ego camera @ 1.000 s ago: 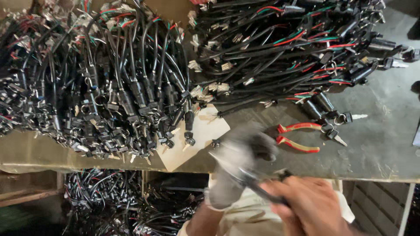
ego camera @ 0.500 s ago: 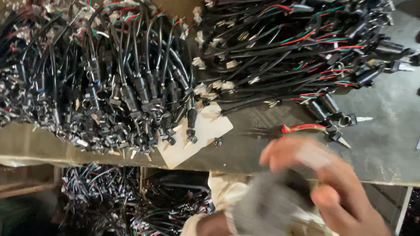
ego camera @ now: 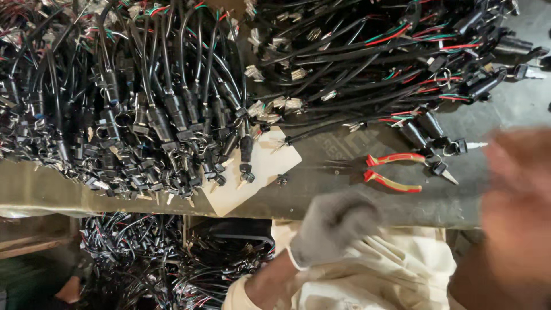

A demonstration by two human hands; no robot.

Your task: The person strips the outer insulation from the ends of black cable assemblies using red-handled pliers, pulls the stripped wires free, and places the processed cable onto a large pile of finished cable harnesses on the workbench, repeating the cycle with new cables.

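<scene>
Gloved left hand (ego camera: 336, 227) curled loosely, grasping nothing visible; bare right hand (ego camera: 516, 212) blurred, grip unclear. Nearest: red-handled pliers (ego camera: 399, 170) on table (ego camera: 321, 198). Probably light, rigid; best gripped by both handles.

Workbench (ego camera: 344, 198) (cable bundles (ego camera: 155, 109), pliers (ego camera: 396, 172))

Red-handled pliers (ego camera: 396, 170) flat on table edge, handles spread.
</scene>
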